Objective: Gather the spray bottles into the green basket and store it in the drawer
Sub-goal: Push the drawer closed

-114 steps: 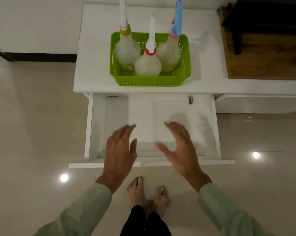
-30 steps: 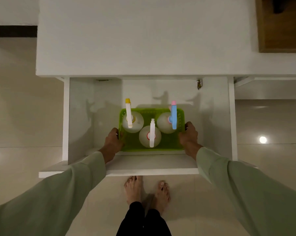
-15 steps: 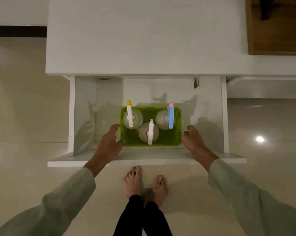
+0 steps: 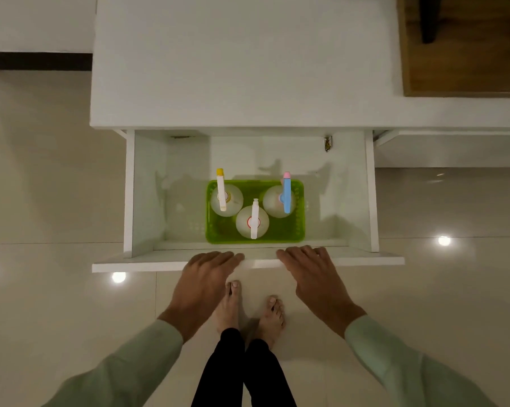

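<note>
The green basket point(image 4: 297, 230) stands inside the open white drawer point(image 4: 148, 201), near its front wall. Three spray bottles stand upright in it: one with a yellow-tipped nozzle point(image 4: 222, 190), one with a white nozzle and red collar point(image 4: 254, 219), one with a blue nozzle point(image 4: 286, 195). My left hand point(image 4: 202, 284) and my right hand point(image 4: 314, 277) lie flat, palms down, with fingertips over the top edge of the drawer's front panel point(image 4: 130, 264). Neither hand holds anything; both are apart from the basket.
The white cabinet top point(image 4: 242, 63) lies above the drawer. A wooden surface point(image 4: 465, 54) adjoins it at the upper right. My bare feet point(image 4: 249, 309) stand on the glossy tiled floor just in front of the drawer front.
Both hands let go of the basket's sides and drew back toward me, landing on the drawer's front edge. The basket stays in the drawer.
</note>
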